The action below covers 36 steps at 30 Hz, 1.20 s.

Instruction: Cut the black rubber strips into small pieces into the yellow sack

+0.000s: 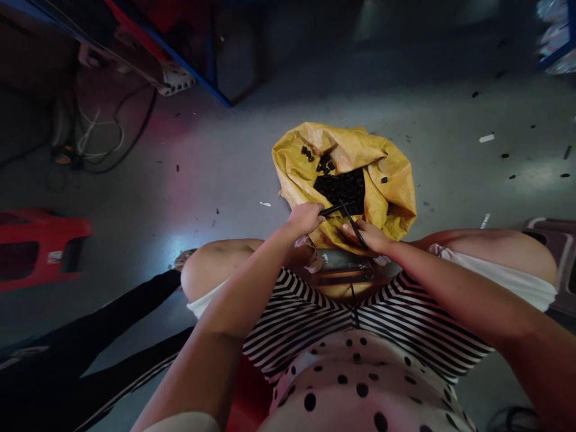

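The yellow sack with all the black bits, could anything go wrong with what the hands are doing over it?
Maybe a couple of things. The thin dark tool in the right hand has its tip near the black rod that the left hand holds, so a slip might poke a finger. Black pieces lie loose on the yellow sack's folds, so a bump could knock some onto the floor.

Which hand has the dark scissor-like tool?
The right hand holds the scissor-like tool; the left hand instead grips a black stick-like piece.
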Each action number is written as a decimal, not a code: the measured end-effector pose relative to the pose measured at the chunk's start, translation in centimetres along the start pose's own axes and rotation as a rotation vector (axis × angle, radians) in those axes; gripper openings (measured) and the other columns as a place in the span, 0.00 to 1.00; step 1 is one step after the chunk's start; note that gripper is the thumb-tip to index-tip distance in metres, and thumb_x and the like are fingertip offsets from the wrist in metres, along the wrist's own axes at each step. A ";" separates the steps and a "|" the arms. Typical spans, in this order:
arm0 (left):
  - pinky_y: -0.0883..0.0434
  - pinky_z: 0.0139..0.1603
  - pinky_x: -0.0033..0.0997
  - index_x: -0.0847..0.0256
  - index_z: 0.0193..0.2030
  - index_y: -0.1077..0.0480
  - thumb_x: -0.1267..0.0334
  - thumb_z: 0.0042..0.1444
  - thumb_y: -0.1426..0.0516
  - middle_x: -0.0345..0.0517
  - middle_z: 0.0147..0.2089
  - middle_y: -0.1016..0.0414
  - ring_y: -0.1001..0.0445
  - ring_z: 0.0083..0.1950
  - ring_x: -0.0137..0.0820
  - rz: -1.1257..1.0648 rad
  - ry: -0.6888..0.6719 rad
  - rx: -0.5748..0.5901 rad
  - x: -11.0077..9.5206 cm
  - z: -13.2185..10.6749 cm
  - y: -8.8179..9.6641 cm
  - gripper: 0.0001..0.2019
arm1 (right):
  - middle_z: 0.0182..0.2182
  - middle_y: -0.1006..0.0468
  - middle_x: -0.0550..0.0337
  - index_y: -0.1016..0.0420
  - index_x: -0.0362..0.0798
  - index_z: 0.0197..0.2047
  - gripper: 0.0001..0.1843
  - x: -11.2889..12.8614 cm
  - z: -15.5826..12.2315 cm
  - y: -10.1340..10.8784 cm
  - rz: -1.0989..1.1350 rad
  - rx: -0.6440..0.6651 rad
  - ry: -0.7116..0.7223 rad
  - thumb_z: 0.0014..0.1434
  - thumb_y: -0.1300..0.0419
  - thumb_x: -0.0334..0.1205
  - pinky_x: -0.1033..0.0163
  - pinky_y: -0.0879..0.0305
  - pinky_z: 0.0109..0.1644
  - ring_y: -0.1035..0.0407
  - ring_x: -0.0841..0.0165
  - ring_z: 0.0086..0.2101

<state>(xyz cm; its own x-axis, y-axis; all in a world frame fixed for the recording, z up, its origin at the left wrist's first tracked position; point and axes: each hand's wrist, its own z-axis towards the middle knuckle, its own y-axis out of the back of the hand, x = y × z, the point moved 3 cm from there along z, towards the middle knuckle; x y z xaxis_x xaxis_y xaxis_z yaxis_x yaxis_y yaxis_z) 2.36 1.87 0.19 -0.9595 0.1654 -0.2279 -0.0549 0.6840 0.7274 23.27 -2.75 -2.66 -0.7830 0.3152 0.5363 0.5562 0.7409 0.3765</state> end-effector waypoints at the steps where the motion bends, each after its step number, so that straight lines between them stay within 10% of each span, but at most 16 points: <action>1: 0.31 0.43 0.31 0.57 0.48 0.25 0.58 0.60 0.45 0.51 0.46 0.22 0.24 0.47 0.39 0.005 -0.005 0.002 -0.1 0.0 -0.1 0.13 | 0.44 0.22 0.49 0.28 0.47 0.48 0.41 -0.1 0.1 0.0 -0.005 -0.002 0.005 0.55 0.55 0.76 0.60 0.36 0.43 0.28 0.57 0.43; 14: 0.32 0.46 0.31 0.57 0.48 0.24 0.59 0.59 0.44 0.49 0.46 0.22 0.25 0.49 0.39 -0.057 -0.010 0.017 1.0 0.4 -0.3 0.13 | 0.19 0.33 0.60 0.30 0.47 0.23 0.29 -0.1 0.0 0.4 -0.093 -0.167 0.054 0.56 0.46 0.65 0.65 0.52 0.25 0.40 0.70 0.22; 22: 0.31 0.44 0.32 0.57 0.50 0.26 0.59 0.59 0.46 0.51 0.49 0.23 0.25 0.49 0.40 -0.071 0.135 -0.069 1.7 0.4 0.6 0.15 | 0.30 0.24 0.57 0.29 0.46 0.36 0.16 -0.9 0.5 0.0 0.010 -0.146 0.078 0.52 0.37 0.51 0.66 0.43 0.30 0.33 0.68 0.29; 36: 0.31 0.46 0.34 0.57 0.51 0.25 0.59 0.60 0.46 0.51 0.47 0.22 0.25 0.48 0.40 -0.065 -0.010 -0.059 -1.0 -0.4 0.4 0.15 | 0.33 0.22 0.54 0.27 0.46 0.37 0.35 0.6 -0.4 0.2 0.135 -0.024 -0.004 0.55 0.50 0.73 0.62 0.36 0.37 0.29 0.63 0.33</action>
<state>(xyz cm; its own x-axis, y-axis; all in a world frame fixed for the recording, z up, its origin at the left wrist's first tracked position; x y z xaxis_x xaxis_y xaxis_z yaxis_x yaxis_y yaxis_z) 3.22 1.73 0.97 -0.9507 0.1292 -0.2820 -0.1335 0.6502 0.7480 23.04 -2.61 -2.00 -0.7019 0.4131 0.5802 0.6628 0.6771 0.3197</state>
